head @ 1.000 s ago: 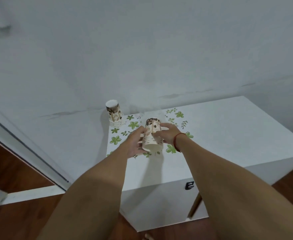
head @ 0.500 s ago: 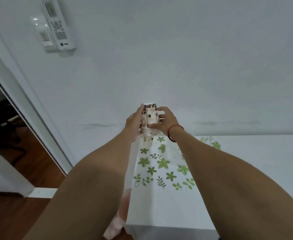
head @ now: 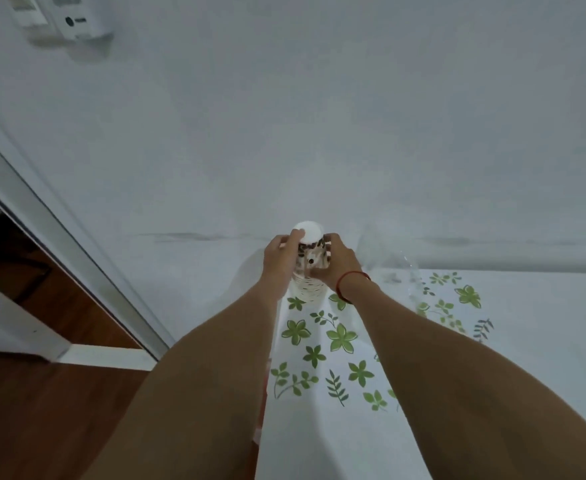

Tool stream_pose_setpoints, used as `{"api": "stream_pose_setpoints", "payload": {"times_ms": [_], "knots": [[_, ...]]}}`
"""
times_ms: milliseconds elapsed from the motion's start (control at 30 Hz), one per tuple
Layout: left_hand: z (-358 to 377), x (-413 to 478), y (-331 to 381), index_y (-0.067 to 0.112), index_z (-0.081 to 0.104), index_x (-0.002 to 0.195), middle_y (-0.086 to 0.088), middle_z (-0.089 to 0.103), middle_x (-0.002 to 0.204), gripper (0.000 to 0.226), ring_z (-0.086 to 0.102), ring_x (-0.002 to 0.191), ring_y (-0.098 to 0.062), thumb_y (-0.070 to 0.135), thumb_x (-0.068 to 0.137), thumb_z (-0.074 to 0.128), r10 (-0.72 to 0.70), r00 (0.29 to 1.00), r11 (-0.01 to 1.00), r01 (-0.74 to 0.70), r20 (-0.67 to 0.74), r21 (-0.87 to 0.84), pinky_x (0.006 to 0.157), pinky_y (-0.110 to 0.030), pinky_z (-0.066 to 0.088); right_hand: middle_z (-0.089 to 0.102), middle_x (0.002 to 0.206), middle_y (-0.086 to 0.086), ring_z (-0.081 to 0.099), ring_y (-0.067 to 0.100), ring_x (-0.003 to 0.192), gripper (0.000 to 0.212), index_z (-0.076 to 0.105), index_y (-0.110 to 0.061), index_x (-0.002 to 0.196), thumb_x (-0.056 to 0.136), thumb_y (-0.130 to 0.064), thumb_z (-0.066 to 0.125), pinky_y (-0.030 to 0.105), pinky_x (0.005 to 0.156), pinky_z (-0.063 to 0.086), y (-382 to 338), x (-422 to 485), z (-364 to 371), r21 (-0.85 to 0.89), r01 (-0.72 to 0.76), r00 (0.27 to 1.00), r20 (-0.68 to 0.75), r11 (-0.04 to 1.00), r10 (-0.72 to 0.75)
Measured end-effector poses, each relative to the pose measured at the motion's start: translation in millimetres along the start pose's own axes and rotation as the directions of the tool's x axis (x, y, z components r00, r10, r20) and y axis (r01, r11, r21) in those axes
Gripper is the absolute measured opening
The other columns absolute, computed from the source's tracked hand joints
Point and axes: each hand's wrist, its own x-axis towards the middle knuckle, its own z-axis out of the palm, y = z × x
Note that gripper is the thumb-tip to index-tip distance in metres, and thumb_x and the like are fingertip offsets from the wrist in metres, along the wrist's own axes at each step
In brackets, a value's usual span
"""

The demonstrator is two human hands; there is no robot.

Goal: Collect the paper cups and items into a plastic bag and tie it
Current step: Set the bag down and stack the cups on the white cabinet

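**Head camera: nested cups gripped from both sides at the table's far left corner**

Nearest the camera, two bare forearms are stretched forward over the white table (head: 544, 358), whose left part is printed with green flowers and leaves. At the far left corner, an upside-down stack of paper cups (head: 310, 261) is held between both hands. The left hand (head: 279, 261) is curled round its left side with one fingertip laid on the white base at the top. The right hand (head: 340, 265), with a red cord (head: 352, 282) at its wrist, is wrapped round the right side. Whether the lowest rims rest on the table or are just lifted cannot be told.

The stack is judged to be very light and thin-walled, stiffened somewhat by the nesting and easily crushed if squeezed hard. The cups could slide apart if only the top one were gripped. A hold low on the sides, close to the bunched rims, with a finger kept on top, is judged safest.

Just right of the hands, a clear plastic film (head: 392, 261) is faintly seen; it is taken to be the bag, though its mouth cannot be made out.

Beyond, a pale wall is seen, with a white wall holder (head: 73, 19) at the far upper left.
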Motion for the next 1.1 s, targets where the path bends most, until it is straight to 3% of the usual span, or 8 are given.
{"api": "stream_pose_setpoints", "payload": {"times_ms": [200,367,467,633,733,833,933,1100], "knots": [[2,-6,9,0.017,0.061,0.089,-0.001,0.067,0.090,0.041,0.061,0.066,-0.010,0.057,0.080,0.065,0.034,0.990,0.999,-0.028,-0.136,0.046,0.065,-0.027,0.050,0.056,0.131,0.007,0.054,0.028,0.120,0.061,0.039,-0.017,0.135,0.083,-0.034,0.066,0.042,0.105,0.041,7,4,-23,-0.241,-0.019,1.000,-0.002,0.970,0.019],[4,-33,-12,0.009,0.063,0.094,-0.006,0.062,0.087,0.060,0.059,0.085,-0.024,0.066,0.082,0.054,-0.052,0.959,0.995,0.072,-0.278,0.062,0.063,-0.028,0.045,0.041,0.145,0.010,0.030,0.032,0.139,0.044,0.046,-0.018,0.134,0.094,-0.036,0.039,0.055,0.117,0.007,33,-15,-50,-0.529,-0.274,0.962,-0.154,0.803,0.226],[10,-63,-29,0.000,0.065,0.103,-0.011,0.067,0.086,0.060,0.066,0.077,-0.027,0.057,0.087,0.054,-0.193,0.940,0.959,0.242,-0.281,0.150,0.062,-0.029,0.050,0.024,0.155,0.014,0.017,0.037,0.143,0.050,0.040,-0.015,0.140,0.098,-0.039,0.027,0.056,0.115,0.013,53,-43,-48,-0.433,-0.407,0.911,-0.125,0.804,0.394],[28,-127,-50,0.006,0.067,0.097,-0.006,0.069,0.080,0.075,0.067,0.073,-0.019,0.075,0.085,0.039,-0.469,0.867,0.880,0.443,0.169,0.173,0.073,-0.030,0.054,0.052,0.133,0.020,0.054,0.035,0.118,0.056,0.047,-0.001,0.132,0.099,-0.039,0.024,0.041,0.096,0.044,57,-96,-36,-0.172,-0.443,0.896,-0.040,0.880,0.443],[29,-147,-58,0.011,0.064,0.109,-0.004,0.069,0.099,0.060,0.064,0.092,-0.021,0.065,0.086,0.052,-0.350,0.929,0.936,0.345,0.116,0.068,0.088,-0.036,0.052,0.057,0.123,0.017,0.063,0.036,0.102,0.051,0.049,-0.004,0.128,0.096,-0.036,0.024,0.043,0.084,0.057,43,-125,-25,0.015,-0.464,0.876,0.155,0.886,0.456],[9,-161,-57,0.013,0.061,0.107,-0.005,0.064,0.101,0.031,0.059,0.085,-0.019,0.039,0.091,0.055,-0.297,0.955,0.947,0.295,-0.005,0.127,0.074,-0.028,0.045,0.057,0.111,0.012,0.063,0.029,0.101,0.043,0.052,-0.006,0.118,0.096,-0.032,0.027,0.039,0.088,0.054,34,-146,-11,0.045,-0.403,0.883,0.283,0.914,0.376],[-26,-166,-48,-0.002,0.055,0.126,-0.019,0.063,0.113,0.046,0.063,0.101,-0.030,0.027,0.093,0.043,-0.274,0.952,0.945,0.293,-0.138,0.146,0.086,-0.034,0.049,0.058,0.113,0.017,0.057,0.028,0.097,0.032,0.054,-0.004,0.115,0.094,-0.021,0.039,0.032,0.083,0.047,26,-149,4,-0.003,-0.269,0.962,0.050,0.963,0.269],[-100,-147,-44,-0.006,0.054,0.120,-0.015,0.056,0.082,0.045,0.056,0.081,-0.027,0.031,0.099,0.037,-0.181,0.945,0.962,0.228,-0.273,0.150,0.073,-0.029,0.035,0.016,0.156,0.016,0.020,0.034,0.143,0.087,0.013,-0.011,0.149,0.084,-0.047,0.059,0.051,0.114,0.025,2,-136,29,-0.032,-0.328,0.920,-0.236,0.944,0.312]]}}
